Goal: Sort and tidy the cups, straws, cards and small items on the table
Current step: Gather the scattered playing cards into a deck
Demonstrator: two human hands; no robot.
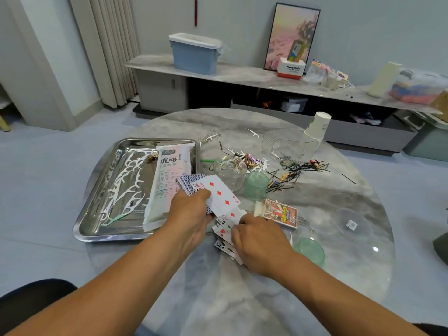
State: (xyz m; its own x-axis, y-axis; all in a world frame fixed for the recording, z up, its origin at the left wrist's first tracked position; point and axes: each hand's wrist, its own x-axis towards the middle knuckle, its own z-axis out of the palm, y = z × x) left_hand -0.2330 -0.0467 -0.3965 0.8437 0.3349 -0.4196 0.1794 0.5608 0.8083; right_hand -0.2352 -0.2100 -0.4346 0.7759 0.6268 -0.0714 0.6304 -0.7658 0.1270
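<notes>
We see the left hand (191,209) gripping a fanned stack of playing cards (213,192) just right of the steel tray (97,209) on the counter (242,299). The right hand (257,241), fingers curled, pinches loose cards (224,235) (a heart five shows) beside the card box (278,213). Green cups (255,185) lie beyond.

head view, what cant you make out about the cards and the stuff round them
- Cards under the right hand: the hand hides most faces.
- Fanned cards in the left hand: only the top card shows fully; overlap hides the rest.
- Card box: print too small to read.
- Dark pins: too small and tangled to count.
- Straw packet in the tray: contents hidden by wrapper.
</notes>
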